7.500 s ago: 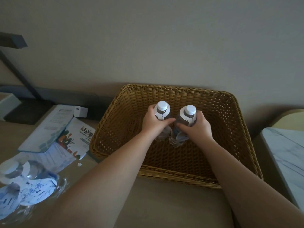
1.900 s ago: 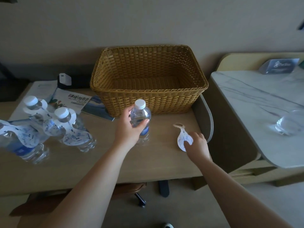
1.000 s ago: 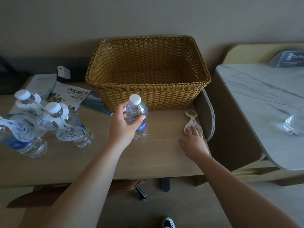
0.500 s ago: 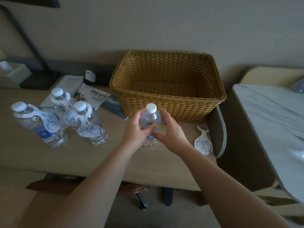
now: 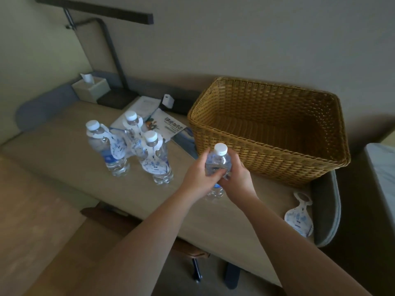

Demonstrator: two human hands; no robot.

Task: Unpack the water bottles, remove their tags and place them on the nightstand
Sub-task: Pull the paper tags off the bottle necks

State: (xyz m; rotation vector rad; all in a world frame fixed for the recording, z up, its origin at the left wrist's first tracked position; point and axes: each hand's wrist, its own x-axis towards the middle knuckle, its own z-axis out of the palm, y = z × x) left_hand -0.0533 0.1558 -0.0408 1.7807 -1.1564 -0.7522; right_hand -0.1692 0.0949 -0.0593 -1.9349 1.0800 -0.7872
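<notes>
Fingers (image 5: 210, 176) of both hands wrapped round untagged bottle (image 5: 218, 161), upright above desk (image 5: 64, 154)

The untagged bottle (image 5: 218, 161) shows only its cap and shoulder; the left hand (image 5: 197, 178) and right hand (image 5: 237, 180) hide its middle, and its base is a blur below them. The marble-topped surface (image 5: 382, 167) runs off the right edge. The print on the loose tag (image 5: 299, 218) and on the leaflets (image 5: 168, 127) is too small to read.
</notes>
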